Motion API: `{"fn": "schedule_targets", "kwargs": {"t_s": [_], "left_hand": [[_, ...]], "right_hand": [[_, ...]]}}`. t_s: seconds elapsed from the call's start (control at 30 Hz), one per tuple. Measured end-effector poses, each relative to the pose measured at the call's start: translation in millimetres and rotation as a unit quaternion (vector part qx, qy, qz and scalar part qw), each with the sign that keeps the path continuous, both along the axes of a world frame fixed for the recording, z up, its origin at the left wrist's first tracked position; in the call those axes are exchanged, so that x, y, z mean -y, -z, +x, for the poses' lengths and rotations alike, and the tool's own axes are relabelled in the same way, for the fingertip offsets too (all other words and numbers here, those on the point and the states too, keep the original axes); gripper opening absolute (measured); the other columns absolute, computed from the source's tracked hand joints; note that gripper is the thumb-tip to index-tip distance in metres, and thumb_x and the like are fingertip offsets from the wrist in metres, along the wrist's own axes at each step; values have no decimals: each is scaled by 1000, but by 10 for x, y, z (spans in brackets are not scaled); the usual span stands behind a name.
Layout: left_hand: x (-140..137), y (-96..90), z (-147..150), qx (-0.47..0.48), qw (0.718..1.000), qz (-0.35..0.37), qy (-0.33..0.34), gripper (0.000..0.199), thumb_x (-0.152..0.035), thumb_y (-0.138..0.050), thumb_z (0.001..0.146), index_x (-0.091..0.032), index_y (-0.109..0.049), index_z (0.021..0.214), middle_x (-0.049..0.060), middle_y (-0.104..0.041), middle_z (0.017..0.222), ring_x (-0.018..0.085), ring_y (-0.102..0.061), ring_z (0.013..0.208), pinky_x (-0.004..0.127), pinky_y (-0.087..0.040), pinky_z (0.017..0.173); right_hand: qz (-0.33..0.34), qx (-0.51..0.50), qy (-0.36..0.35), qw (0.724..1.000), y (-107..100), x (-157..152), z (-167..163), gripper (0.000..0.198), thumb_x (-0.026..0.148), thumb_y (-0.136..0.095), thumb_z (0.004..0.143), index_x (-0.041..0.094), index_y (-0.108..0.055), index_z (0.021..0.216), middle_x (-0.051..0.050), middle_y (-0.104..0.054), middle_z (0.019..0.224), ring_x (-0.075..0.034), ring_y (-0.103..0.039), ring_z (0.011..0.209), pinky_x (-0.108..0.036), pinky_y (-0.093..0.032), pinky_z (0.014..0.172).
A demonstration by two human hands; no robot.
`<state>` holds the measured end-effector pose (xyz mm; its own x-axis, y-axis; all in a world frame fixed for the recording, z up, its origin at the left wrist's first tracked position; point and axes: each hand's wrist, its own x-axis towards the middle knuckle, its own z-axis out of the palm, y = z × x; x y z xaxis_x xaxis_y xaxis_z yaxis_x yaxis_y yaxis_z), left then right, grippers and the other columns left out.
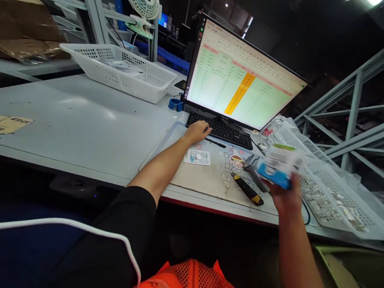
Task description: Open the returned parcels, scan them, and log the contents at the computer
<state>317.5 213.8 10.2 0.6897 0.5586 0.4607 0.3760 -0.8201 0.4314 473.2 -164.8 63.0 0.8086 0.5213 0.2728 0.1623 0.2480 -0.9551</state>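
My left hand [198, 132] rests on the left part of the black keyboard [234, 135], its fingers lying loosely over the keys and partly hidden by the back of the hand. My right hand [286, 196] grips a small blue-and-white package [280, 164] from below, raised over the desk's right side; motion blurs its print. Just left of that hand, a grey handheld device [256, 176] lies partly hidden behind the package. A black-and-yellow utility knife [247, 190] is on the desk mat [198, 180]. Between my arms sits a small white blister pack [197, 157].
A monitor [240, 76] showing a spreadsheet stands behind the keyboard. White plastic baskets stand at the back left [120, 76] and right [324, 192]. A black pen [215, 142] lies below the keyboard, and a blue tape roll [175, 105] stands left of the monitor.
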Motion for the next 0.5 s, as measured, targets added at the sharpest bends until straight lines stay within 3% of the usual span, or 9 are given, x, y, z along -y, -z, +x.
{"fn": "schedule_targets", "kwargs": {"t_s": [0.1, 0.23, 0.37, 0.5], "left_hand": [[244, -168, 50, -59, 997, -12, 53, 40, -50, -52, 107, -19, -76, 104, 12, -78, 113, 28, -70, 108, 37, -49, 94], [525, -338, 57, -169, 981, -27, 89, 40, -53, -58, 103, -18, -77, 111, 15, -79, 115, 29, -72, 106, 34, -48, 87], [619, -499, 21, -322, 943, -47, 68, 47, -50, -82, 81, -17, -77, 115, 20, -80, 120, 36, -76, 105, 38, -54, 83], [637, -575, -44, -405, 912, -48, 50, 66, -53, -89, 64, -22, -77, 121, 17, -81, 123, 43, -76, 110, 46, -59, 88]], "right_hand": [[56, -93, 77, 991, 259, 911, -173, 97, 85, -77, 76, 25, -64, 151, -17, -72, 128, -33, -75, 94, -35, -61, 57], [112, -140, 161, 970, 585, 1662, -521, 90, 76, -84, 74, 30, -65, 150, -13, -76, 115, -31, -77, 89, -32, -61, 57], [148, -160, 185, 958, 620, 1802, -533, 87, 74, -81, 81, 34, -60, 156, -15, -72, 132, -34, -76, 101, -34, -64, 59], [171, -181, 234, 940, 401, 1573, -146, 65, 64, -79, 88, 33, -69, 145, -9, -65, 148, -32, -73, 112, -42, -70, 71]]}}
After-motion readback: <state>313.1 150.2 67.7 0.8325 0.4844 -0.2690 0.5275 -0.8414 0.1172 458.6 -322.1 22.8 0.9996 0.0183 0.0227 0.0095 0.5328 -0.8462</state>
